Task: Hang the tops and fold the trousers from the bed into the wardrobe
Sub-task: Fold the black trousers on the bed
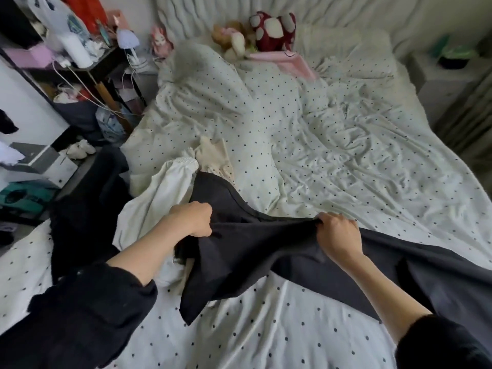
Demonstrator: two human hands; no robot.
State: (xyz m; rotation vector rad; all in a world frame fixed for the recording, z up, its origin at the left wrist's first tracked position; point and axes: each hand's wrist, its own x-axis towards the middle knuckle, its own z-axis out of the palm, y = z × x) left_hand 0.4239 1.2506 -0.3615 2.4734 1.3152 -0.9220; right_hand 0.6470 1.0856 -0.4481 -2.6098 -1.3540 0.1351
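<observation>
Left hand (193, 218), centre-left of frame: fingers curled, gripping edge of black garment (247, 257). Right hand (338, 234), centre-right: fingers curled, pinching same edge, cloth stretched between hands. Garment lies across lower half of frame on dotted bed (346, 145), trailing to right edge; trousers or top, cannot tell. White garment (162, 193) and cream garment (213, 155) just beyond left hand, partly under black one. Stuffed toys (255, 33) at top centre. Cluttered shelf (80, 65) upper left.
</observation>
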